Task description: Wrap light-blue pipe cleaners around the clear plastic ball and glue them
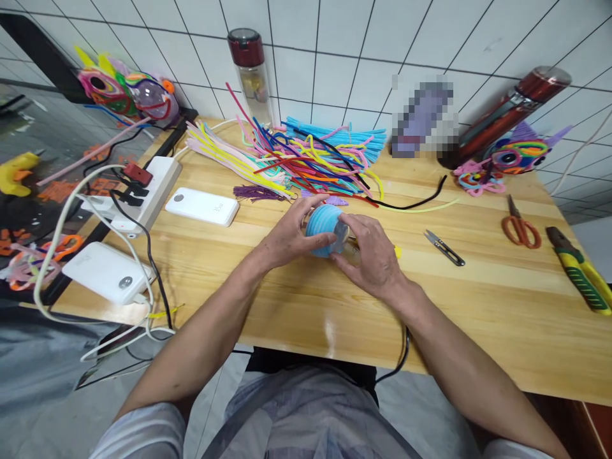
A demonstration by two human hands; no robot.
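A round object wrapped in light blue strands (321, 228) is held between both hands above the middle of the wooden table. My left hand (299, 233) curls round its left side, thumb across the front. On its right, my right hand (371, 254) grips the clear, unwrapped end with thumb and fingers. Partly hidden behind my right hand is a thing with a yellow end (398, 252). Just beyond the hands lies a heap of coloured pipe cleaners (310, 159), with a purple piece (335, 200) at its near edge.
Small snips (444, 247), orange-handled scissors (521, 231) and pliers (581, 271) lie at the right. A red flask (516, 115) and a clear bottle (253, 83) stand at the back. Power banks (203, 205), a power strip (153, 191) and cables are at the left.
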